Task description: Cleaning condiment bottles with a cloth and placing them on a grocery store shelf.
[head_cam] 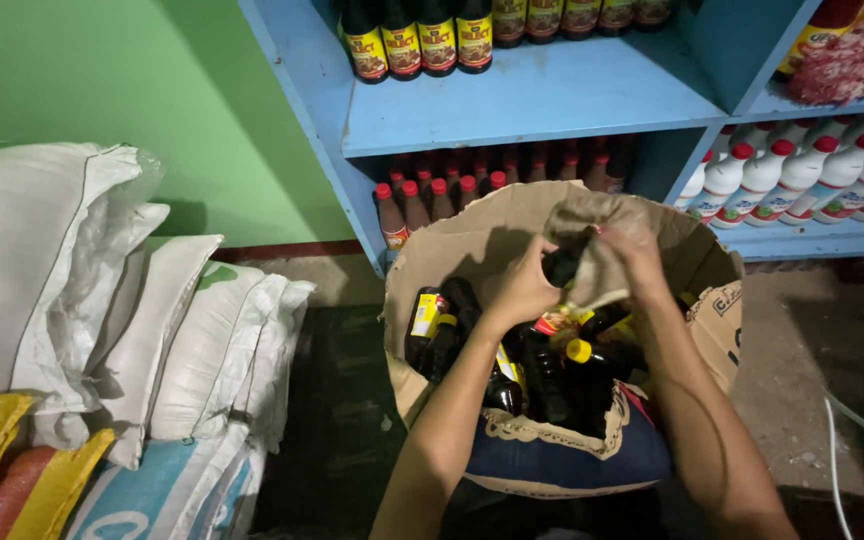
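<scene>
left hand (522, 290): curled around a dark bottle (562, 265), held up over the cardboard box (712, 320).
right hand (632, 250): fingers pressed on a tan cloth (592, 275) wrapped against that bottle.
box: many dark bottles with yellow caps (542, 370) lie inside, apparently yet to be handled.
shelf (532, 100): blue, rows of dark bottles already standing; bare room beside them.
sacks (102, 300): stacked at left, untouched.
</scene>
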